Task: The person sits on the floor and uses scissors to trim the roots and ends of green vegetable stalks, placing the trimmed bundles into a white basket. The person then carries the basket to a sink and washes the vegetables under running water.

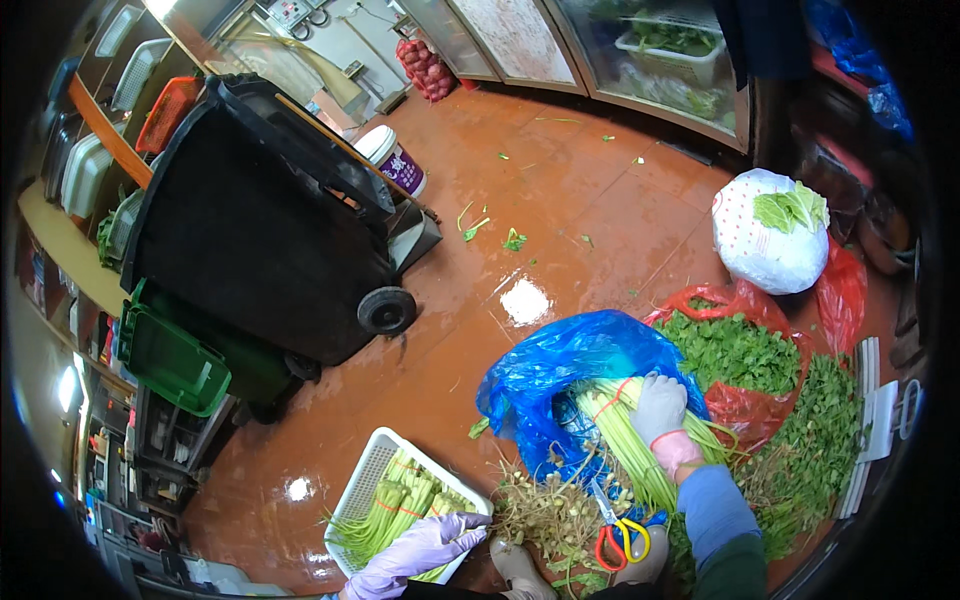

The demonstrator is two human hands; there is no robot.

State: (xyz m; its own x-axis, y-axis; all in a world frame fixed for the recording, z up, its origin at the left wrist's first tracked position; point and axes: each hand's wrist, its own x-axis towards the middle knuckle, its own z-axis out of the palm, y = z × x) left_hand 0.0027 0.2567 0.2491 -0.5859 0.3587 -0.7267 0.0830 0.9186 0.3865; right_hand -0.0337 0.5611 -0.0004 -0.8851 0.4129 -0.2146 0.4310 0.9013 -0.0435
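My right hand, in a pale grey glove, grips a bunch of long green stalks bound with a red band. The bunch slants out of an opened blue plastic bag. My left hand, in a lavender glove, reaches over a white perforated basket close to its rim. Whether its fingers hold anything is unclear. Several banded bundles of green stalks lie in the basket. Scissors with red and yellow handles are near my boots, beside a heap of cut roots.
Leafy greens fill a red plastic bag, with more greens heaped at the right. Behind stands a white wrapped bundle topped by a leaf. A black wheeled bin and green bin stand left on the wet tiled floor.
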